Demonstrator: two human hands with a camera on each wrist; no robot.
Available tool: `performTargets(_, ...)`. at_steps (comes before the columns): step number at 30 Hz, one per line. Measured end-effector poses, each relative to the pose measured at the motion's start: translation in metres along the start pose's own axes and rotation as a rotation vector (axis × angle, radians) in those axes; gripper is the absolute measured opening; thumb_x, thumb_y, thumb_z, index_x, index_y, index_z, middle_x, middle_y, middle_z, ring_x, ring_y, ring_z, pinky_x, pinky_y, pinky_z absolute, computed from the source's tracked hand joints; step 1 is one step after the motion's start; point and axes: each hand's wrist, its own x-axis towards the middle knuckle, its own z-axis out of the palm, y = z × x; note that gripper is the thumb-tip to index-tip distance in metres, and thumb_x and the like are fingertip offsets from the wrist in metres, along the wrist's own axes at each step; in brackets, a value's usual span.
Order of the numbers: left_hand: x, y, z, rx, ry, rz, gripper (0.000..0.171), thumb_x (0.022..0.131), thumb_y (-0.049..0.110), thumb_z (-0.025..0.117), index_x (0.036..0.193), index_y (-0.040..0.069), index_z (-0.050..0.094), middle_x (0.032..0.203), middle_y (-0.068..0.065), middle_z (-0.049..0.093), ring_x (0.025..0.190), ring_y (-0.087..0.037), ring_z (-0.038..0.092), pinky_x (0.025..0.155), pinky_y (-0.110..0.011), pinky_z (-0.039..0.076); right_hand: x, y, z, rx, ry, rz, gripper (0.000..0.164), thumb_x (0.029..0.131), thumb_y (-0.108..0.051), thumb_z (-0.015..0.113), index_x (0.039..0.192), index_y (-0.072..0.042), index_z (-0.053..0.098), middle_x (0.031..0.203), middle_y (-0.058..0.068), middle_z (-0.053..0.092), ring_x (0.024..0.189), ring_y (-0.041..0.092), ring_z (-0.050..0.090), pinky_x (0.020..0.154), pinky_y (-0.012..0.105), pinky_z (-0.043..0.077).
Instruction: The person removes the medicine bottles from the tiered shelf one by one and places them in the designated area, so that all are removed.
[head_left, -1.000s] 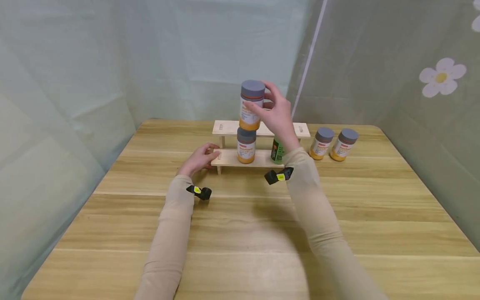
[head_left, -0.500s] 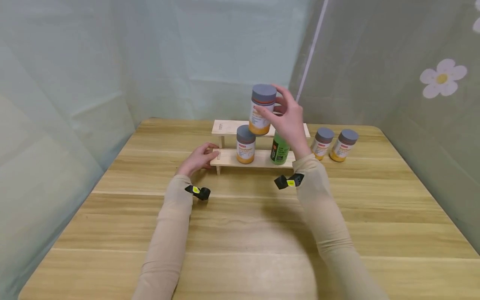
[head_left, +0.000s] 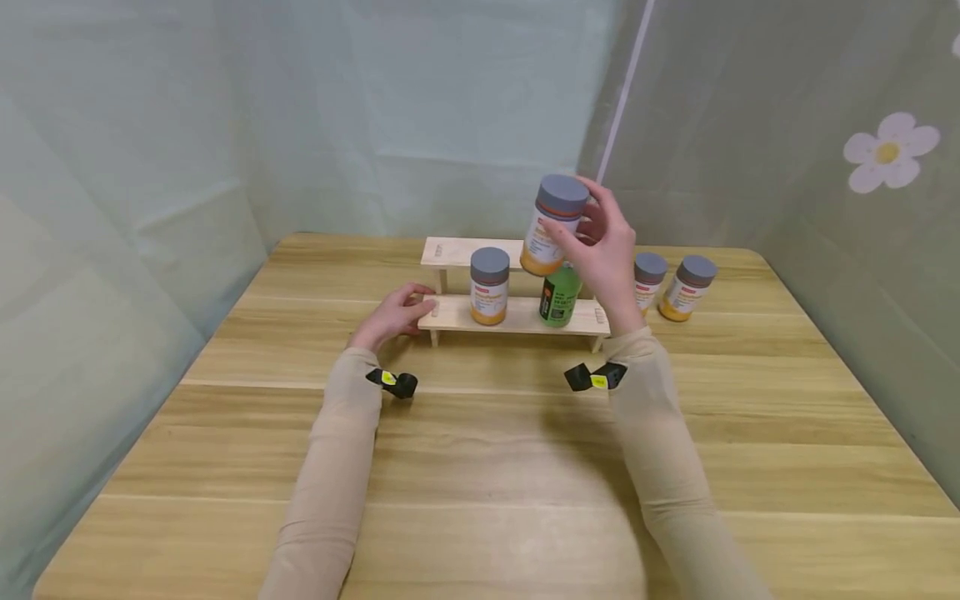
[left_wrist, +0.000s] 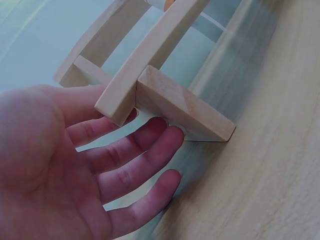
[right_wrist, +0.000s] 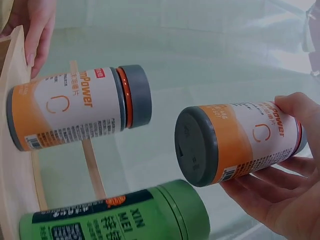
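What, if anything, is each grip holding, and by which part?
Right grip: a gray-lidded jar, around its upper part. Left grip: the wooden rack, by the left end of its lower shelf.

place: curtained-off tabletop spot, wider room type unclear | upper left and centre: pale hanging cloth | upper right: greyer cloth with printed white flower | lower frame: wood-grain table

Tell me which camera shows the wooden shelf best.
The head view: it shows both tiers of the wooden shelf, though the held jar and right hand cover part of it. The left wrist view shows one end close up; the right wrist view, only pieces.
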Motion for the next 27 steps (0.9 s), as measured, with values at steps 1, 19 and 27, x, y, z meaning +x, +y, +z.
performTargets(1,0.0,0.0,0.0,0.0,-0.002,0.001,0.049,0.102,0.03,0.049,0.142,0.005,0.038,0.14,-0.027,0.047,0.113,-0.031,0.054,0.079,-0.028,0.05,-0.001,0.0,-0.002,0.005,0.003,-0.002,0.057,0.085,-0.021,0.074,0.137,-0.019,0.05,0.122,0.012,0.065,0.093,0.011,0.066,0.083,0.026,0.054)
performTargets(19,-0.003,-0.008,-0.006,-0.012,-0.007,0.013,0.05,0.102,0.032,0.048,0.143,0.006,0.037,0.138,-0.026,0.048,0.103,-0.022,0.055,0.075,-0.024,0.049,-0.001,0.014,-0.028,-0.001,0.117,-0.041,0.055,0.085,-0.02,0.075,0.134,-0.019,0.052,0.119,0.01,0.065,0.089,0.008,0.064,0.079,0.021,0.052)
performTargets(27,-0.011,-0.007,-0.011,-0.032,-0.01,0.023,0.05,0.102,0.028,0.049,0.144,0.003,0.036,0.133,-0.029,0.049,0.088,-0.011,0.056,0.075,-0.023,0.05,0.0,0.016,-0.039,0.026,0.14,-0.068,0.051,0.087,-0.015,0.071,0.135,-0.013,0.054,0.119,0.014,0.066,0.089,0.004,0.065,0.081,0.02,0.052)
